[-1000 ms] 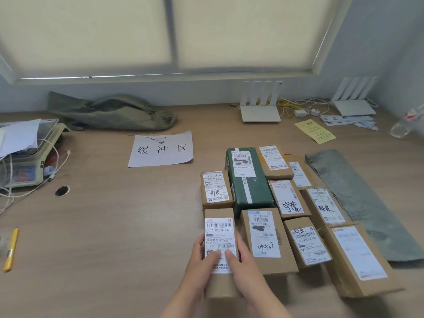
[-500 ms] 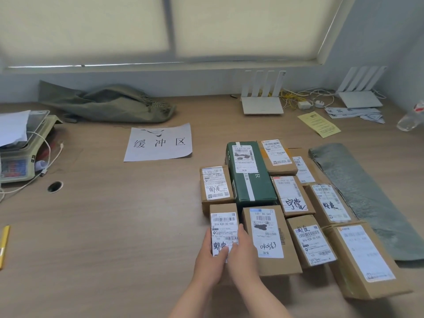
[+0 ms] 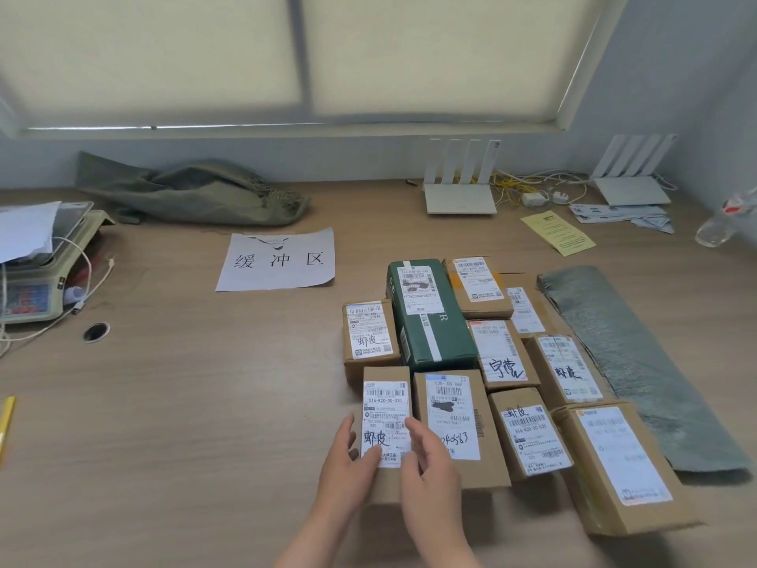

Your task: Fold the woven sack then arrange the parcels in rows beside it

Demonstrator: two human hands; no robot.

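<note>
A folded grey-green woven sack point(image 3: 626, 362) lies flat on the right of the wooden table. To its left, several labelled cardboard parcels and one dark green box point(image 3: 430, 321) lie in rows. The front-left parcel point(image 3: 386, 407), narrow with a long white label, lies beside a wider parcel point(image 3: 454, 420). My left hand point(image 3: 348, 465) rests on that narrow parcel's left side and near end. My right hand point(image 3: 430, 473) presses its right side, thumb on the label. Both hands clasp it on the table.
A crumpled olive cloth sack point(image 3: 192, 194) lies at the back left, with a paper sign point(image 3: 278, 260) in front of it. A scale with cables point(image 3: 37, 272) sits at far left. Two white routers point(image 3: 458, 186), a yellow slip point(image 3: 557, 233) and a plastic bottle point(image 3: 725, 223) are at the back right.
The narrow front-left parcel has slid forward against the small parcel behind it, in line with its neighbour. Both hands stayed on its near end.
</note>
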